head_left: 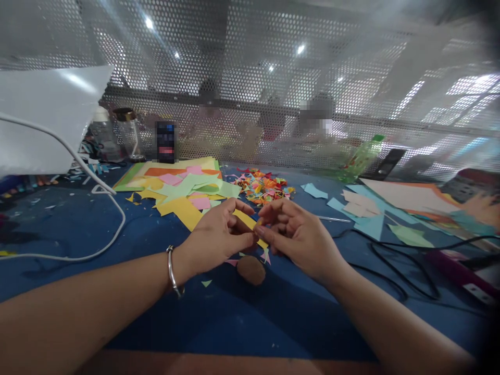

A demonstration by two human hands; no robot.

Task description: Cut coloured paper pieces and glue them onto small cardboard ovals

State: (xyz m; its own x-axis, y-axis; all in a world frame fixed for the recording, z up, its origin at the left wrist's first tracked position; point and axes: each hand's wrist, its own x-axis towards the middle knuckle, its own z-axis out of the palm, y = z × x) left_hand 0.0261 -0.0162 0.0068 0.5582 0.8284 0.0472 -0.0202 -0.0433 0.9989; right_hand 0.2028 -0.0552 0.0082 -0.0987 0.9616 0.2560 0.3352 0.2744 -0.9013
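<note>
My left hand [221,234] and my right hand [292,232] meet above the blue table [128,245], fingertips pinched together on a small yellow piece of paper [250,223]. A silver bangle [172,271] circles my left wrist. Just below the hands a brown rounded lump [251,270] lies on the table, with small pink and green scraps beside it. Behind the left hand is a spread of yellow, green, pink and orange paper sheets [183,190].
A heap of tiny coloured paper scraps [263,188] lies beyond the hands. Light-blue and cream paper pieces [363,211] are at the right, near black cables [394,260]. A white cable [105,198] loops at the left. Jars [127,133] stand by the perforated screen. Another person's hand [482,208] is at the far right.
</note>
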